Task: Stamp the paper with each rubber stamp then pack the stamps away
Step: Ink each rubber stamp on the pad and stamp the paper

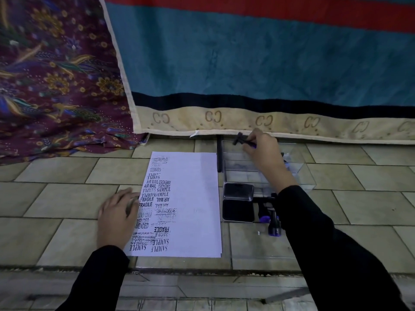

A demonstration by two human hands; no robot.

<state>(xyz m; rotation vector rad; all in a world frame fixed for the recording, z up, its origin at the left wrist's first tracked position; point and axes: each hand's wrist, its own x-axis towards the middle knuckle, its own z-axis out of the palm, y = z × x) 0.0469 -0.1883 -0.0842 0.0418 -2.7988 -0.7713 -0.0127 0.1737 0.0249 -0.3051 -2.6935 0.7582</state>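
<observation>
At the far right, the right hand [261, 151] pinches a stamp [239, 139] by its handle above the clear box [299, 170]. The stamp looks light and rigid, best held there. The left hand [118, 215] lies spread on the paper's [195, 198] left edge.

Head cam looks fwd-down, prob. near paper [195, 198]

Tiled floor [67, 198], stamped paper [193, 198] lying flat, clear plastic case [301, 176] just beside it, patterned cloth [56, 140] behind

Matt white paper [193, 176]; clear, glossy plastic box [301, 176]; smooth, dull-sheened tiles [67, 198]; soft woven cloth [224, 63] behind.
</observation>
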